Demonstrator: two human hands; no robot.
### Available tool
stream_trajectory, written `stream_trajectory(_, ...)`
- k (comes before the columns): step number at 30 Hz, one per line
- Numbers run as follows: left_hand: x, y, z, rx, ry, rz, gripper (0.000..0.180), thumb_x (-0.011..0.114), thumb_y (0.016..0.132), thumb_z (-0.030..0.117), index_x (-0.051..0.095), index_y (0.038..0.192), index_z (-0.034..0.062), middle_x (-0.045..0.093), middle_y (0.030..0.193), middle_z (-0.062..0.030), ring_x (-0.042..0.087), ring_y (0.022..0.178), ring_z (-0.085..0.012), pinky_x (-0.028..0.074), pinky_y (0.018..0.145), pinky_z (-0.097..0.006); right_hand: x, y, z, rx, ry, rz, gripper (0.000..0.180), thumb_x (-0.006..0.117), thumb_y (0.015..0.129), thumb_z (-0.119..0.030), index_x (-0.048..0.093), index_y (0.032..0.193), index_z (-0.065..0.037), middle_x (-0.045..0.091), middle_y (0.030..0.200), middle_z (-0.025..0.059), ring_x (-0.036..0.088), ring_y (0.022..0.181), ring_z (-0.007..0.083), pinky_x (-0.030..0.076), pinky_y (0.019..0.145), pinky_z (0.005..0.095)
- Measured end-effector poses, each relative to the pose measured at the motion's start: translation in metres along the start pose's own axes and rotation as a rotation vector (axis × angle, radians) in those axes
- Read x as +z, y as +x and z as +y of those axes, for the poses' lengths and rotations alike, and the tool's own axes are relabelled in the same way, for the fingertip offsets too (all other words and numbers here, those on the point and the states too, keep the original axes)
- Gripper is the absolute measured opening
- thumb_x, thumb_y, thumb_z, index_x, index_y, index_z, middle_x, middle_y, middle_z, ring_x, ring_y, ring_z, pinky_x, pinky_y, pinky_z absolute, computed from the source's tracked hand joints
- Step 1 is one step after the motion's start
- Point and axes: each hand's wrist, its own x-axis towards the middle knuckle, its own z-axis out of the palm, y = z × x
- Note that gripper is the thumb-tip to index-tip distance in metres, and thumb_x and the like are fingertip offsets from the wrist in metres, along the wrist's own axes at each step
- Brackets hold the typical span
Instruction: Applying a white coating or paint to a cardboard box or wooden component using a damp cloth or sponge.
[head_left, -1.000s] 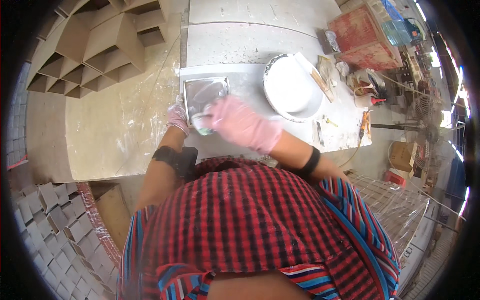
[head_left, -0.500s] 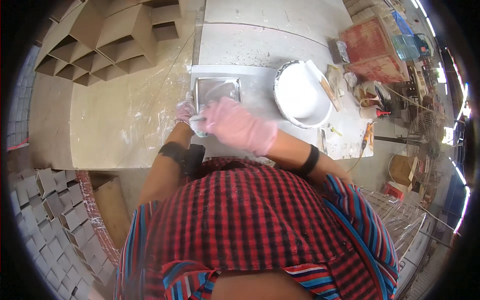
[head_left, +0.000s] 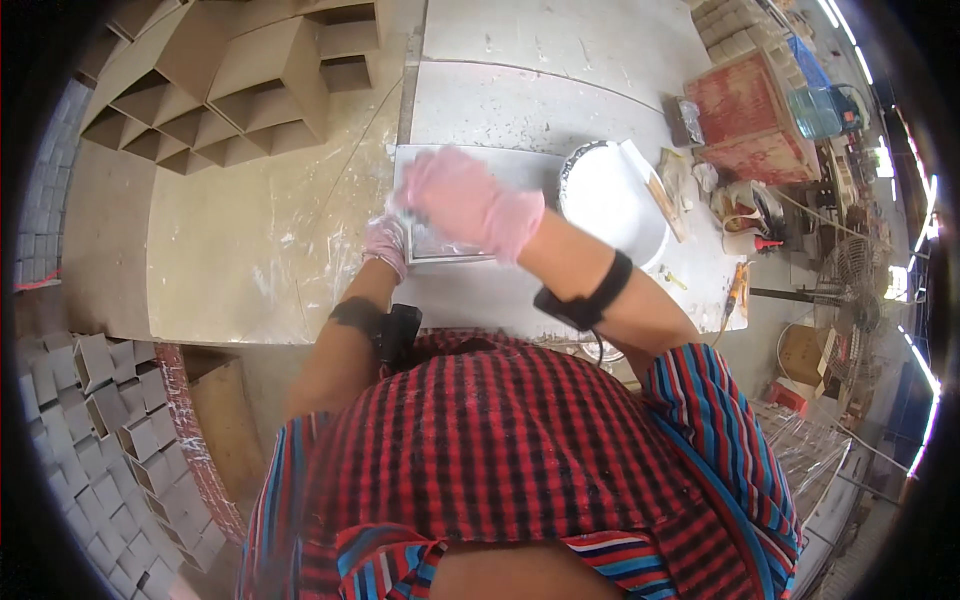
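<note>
left hand (head_left: 385, 245) pinching metal tray (head_left: 440, 250) edge | right hand (head_left: 470, 200) pressing flat – spread – atop | tray likely stiff, slippery – grip rim beside left fingers

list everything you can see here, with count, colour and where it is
metal tray: one, grey, on the bench under both hands
bucket: one, white, right of the tray
bench: one, pale and paint-spattered, across the middle
cardboard dividers: one stack, brown, top left
red block: one, top right
small folded boxes: many, grey, lower left on the floor
fan: one, wire, far right
left hand: pink glove, at the tray's left edge
right hand: pink glove, blurred, on the tray
</note>
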Motion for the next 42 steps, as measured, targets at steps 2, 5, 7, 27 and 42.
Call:
stream_trajectory(2,0.012,0.008,-0.006,0.279,0.791,0.104,0.031,0.040,0.089,0.029,0.056,0.109,0.0102,0.061,0.097,-0.0071,0.061,0.083,-0.0205,0.048,0.068,-0.034,-0.005,0.007,0.023,0.052,0.025,0.089,0.015,0.056,0.069,-0.009,0.061,0.082,-0.012,0.058,0.079,0.0092,0.058,0.081,0.0266,0.048,0.069,0.0363)
stream_trajectory(5,-0.039,0.023,-0.025,0.593,1.273,0.225,0.026,0.049,0.087,0.027,0.059,0.101,0.0069,0.064,0.082,-0.0109,0.063,0.074,-0.0219,0.047,0.060,-0.034,-0.008,0.032,0.024,0.052,0.017,-0.021,0.022,0.056,0.070,-0.009,0.063,0.091,-0.011,0.060,0.085,0.0112,0.058,0.085,0.0281,0.048,0.073,0.0370)
stream_trajectory(7,-0.053,0.020,-0.034,0.615,0.962,0.201,0.026,0.049,0.088,0.027,0.060,0.100,0.0064,0.064,0.082,-0.0110,0.063,0.072,-0.0214,0.047,0.058,-0.034,-0.003,0.043,0.022,0.255,-0.068,-0.104,0.027,0.055,0.072,-0.010,0.063,0.098,-0.010,0.060,0.093,0.0123,0.058,0.089,0.0299,0.047,0.077,0.0378)
stream_trajectory(27,-0.140,0.081,-0.050,0.373,0.538,-0.248,0.051,0.063,0.073,0.036,0.055,0.118,0.0140,0.059,0.113,-0.0036,0.056,0.104,-0.0184,0.043,0.085,-0.027,-0.006,-0.063,0.017,0.728,0.478,0.244,0.028,0.058,0.076,-0.015,0.058,0.102,-0.005,0.059,0.091,0.0196,0.058,0.087,0.0372,0.046,0.078,0.0407)
stream_trajectory(42,-0.128,0.111,-0.056,0.524,0.676,-0.468,0.061,0.060,0.072,0.038,0.048,0.127,0.0155,0.045,0.132,-0.0038,0.044,0.120,-0.0159,0.037,0.094,-0.027,0.009,-0.070,0.004,0.255,0.439,-0.107,0.022,0.056,0.072,-0.010,0.059,0.094,-0.006,0.061,0.092,0.0128,0.057,0.091,0.0300,0.045,0.079,0.0407)
